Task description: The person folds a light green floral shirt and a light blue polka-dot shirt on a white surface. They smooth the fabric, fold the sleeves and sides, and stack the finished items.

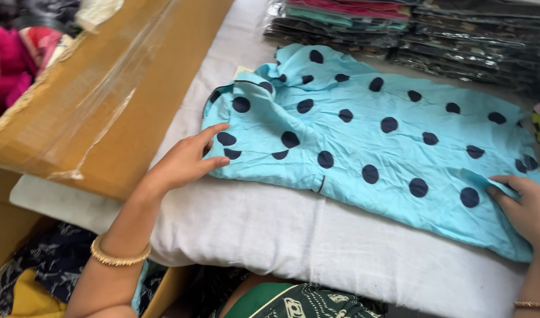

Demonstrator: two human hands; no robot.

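Green patterned cloth (293,303) sits lowest in view, at the person's lap, just under the near edge of the white padded surface (270,235).

Left hand (184,162): fingers spread, palm down, pressing flat on the collar end of the light blue garment with dark polka dots (364,141). Nothing pinched; a released, flattening contact. 1 gold bangle (118,254) on that wrist.

Right hand (526,209): at the opposite end of the garment, fingers curled over a folded-up flap of the hem edge. Appears to be grasping the fabric, though the fingertips are partly hidden.

Garment lies lengthwise across the white padded surface, collar toward the left, hem toward the right. Sides look already turned in, giving a long narrow shape; fabric lightly creased. Judgement: folding is partway. Lengthwise folds done, crosswise fold not yet made, and no bag is around it.

Outward: stack of clear-bagged folded garments (411,26) along the far edge, well apart from both hands. Cardboard box (99,100) with tape at far left, beside the surface, pink fabric (11,65) inside. Dark printed cloth (52,265) below the left forearm.
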